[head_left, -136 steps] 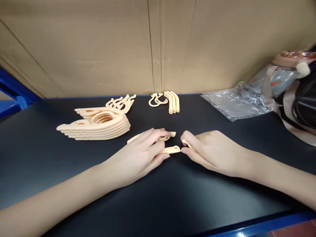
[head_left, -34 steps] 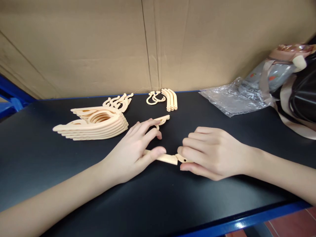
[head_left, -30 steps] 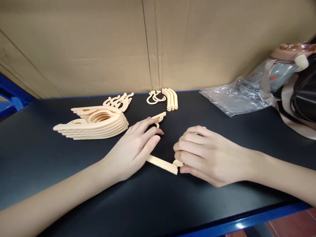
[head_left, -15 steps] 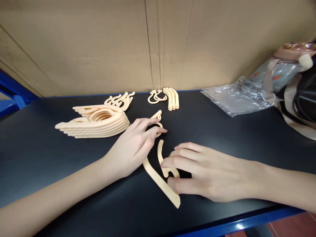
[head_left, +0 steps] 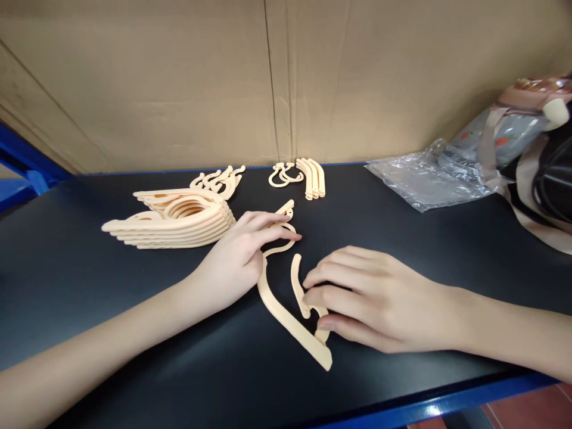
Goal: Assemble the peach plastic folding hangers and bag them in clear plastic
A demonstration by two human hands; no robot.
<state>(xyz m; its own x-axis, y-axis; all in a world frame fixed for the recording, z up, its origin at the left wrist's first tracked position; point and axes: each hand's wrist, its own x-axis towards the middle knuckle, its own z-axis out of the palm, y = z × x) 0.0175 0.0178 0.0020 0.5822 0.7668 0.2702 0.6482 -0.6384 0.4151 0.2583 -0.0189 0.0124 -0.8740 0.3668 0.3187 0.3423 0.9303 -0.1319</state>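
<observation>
My left hand [head_left: 239, 256] lies over the upper part of a cream plastic hanger arm [head_left: 290, 325], its index finger stretched beside a cream hook [head_left: 291, 235]; the thumb tip is hidden. Another cream piece [head_left: 286, 207] pokes out beyond the fingers. My right hand [head_left: 375, 301] hovers low at the hanger arm's lower end, fingers bent and spaced apart. Its fingertips touch or nearly touch a short curved cream piece [head_left: 298, 286] and another curved piece [head_left: 322, 335], partly covered by the fingers.
A stack of cream hanger pieces [head_left: 179, 229] sits at left. Several hooks [head_left: 223, 180] lie behind it, with more hooks [head_left: 283, 174] and short curved pieces [head_left: 314, 179] at back centre. A clear plastic bag [head_left: 429, 179], bottle [head_left: 513, 131] and black bag [head_left: 558, 173] are right.
My right hand has shifted slightly right and away from me, its thumb off the hanger arm's end. My left thumb has drawn back, showing more of the hook. The short curved piece moved slightly right.
</observation>
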